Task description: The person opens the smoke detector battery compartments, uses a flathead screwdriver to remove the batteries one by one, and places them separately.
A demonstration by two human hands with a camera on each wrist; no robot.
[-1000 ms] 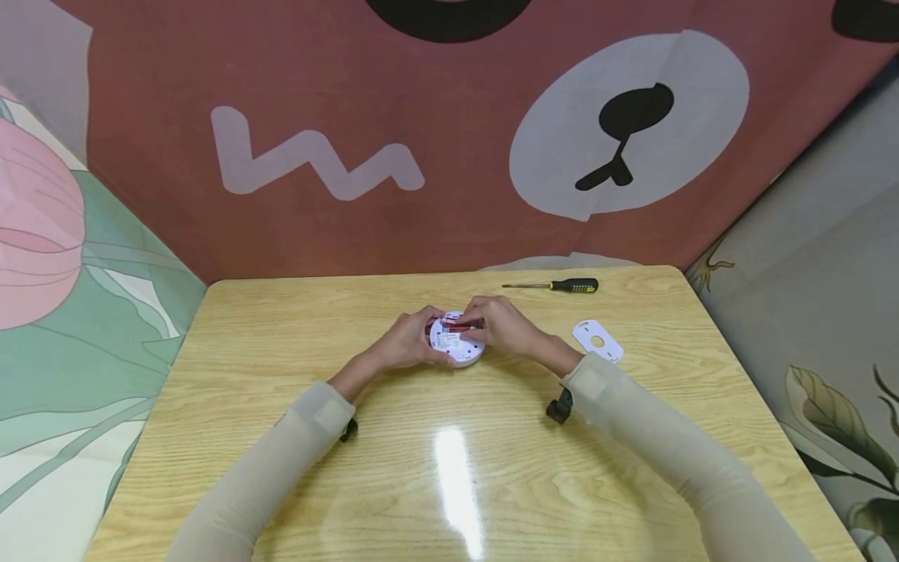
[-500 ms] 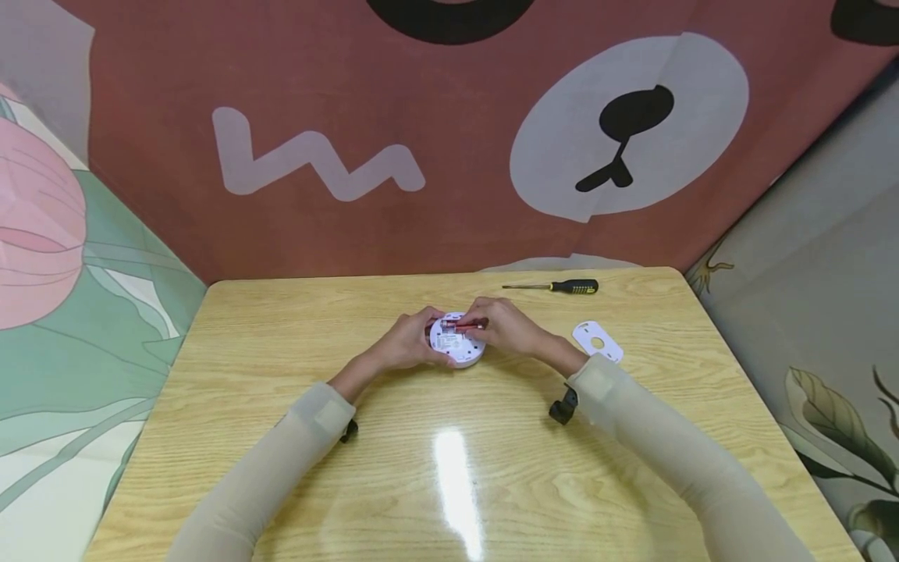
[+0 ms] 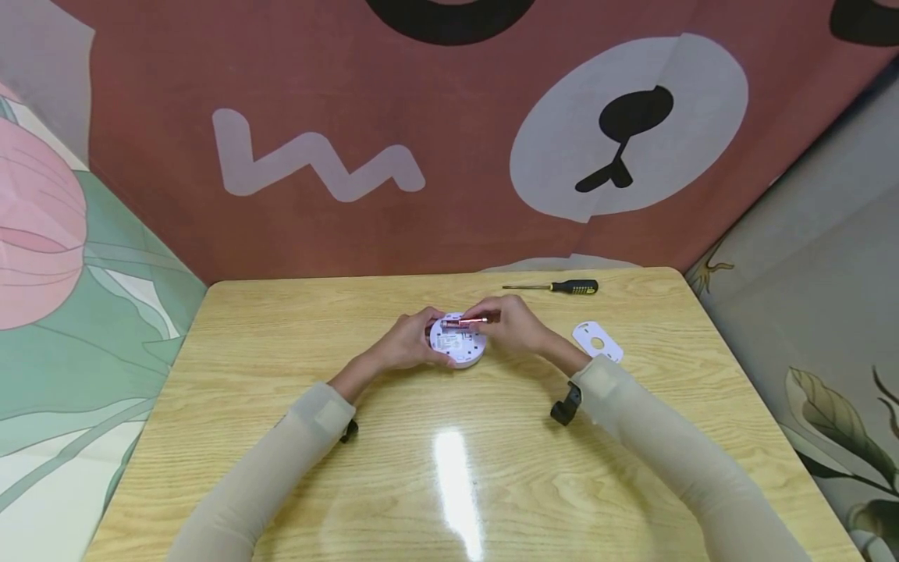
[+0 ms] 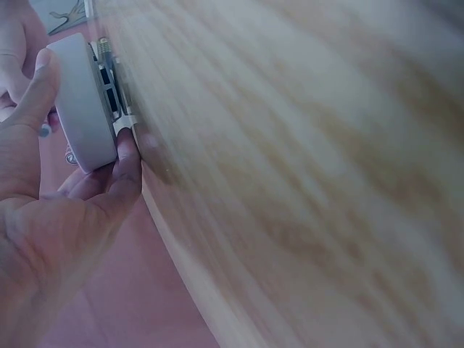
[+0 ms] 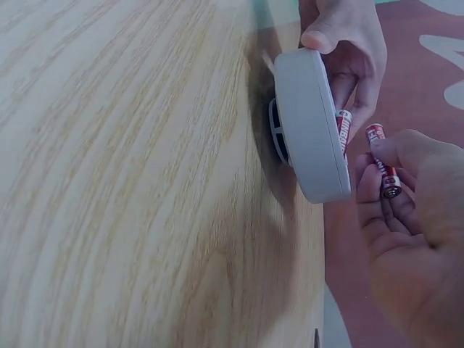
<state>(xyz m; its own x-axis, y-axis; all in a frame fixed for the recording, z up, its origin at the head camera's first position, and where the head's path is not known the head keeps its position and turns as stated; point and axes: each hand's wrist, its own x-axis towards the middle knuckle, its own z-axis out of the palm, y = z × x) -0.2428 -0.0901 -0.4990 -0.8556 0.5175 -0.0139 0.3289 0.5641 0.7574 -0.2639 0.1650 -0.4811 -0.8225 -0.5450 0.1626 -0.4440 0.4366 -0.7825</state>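
Observation:
A round white device (image 3: pixel 455 349), like a smoke detector, is held by its rim in my left hand (image 3: pixel 410 341), thumb on one side and fingers on the other. Its flat back, with a printed label and a recess, faces up towards the head camera. My right hand (image 3: pixel 513 324) pinches a red-and-silver battery (image 5: pixel 385 170) between thumb and fingers, just above that back. In the right wrist view, another red-and-white battery (image 5: pixel 344 125) shows between the device and the left fingers; whether it sits in the device or in the hand I cannot tell.
On the wooden table (image 3: pixel 365 484), a white oblong plate (image 3: pixel 611 349) with a round hole lies right of the right hand. A black-and-yellow screwdriver (image 3: pixel 576 286) lies near the far edge. Behind the table hangs a reddish-brown cloth (image 3: pixel 463 226) with a cartoon face.
My right hand has shifted slightly up and to the right, and the battery in its fingers has come away from the device's recess and tilted. The left hand and the device have stayed in place.

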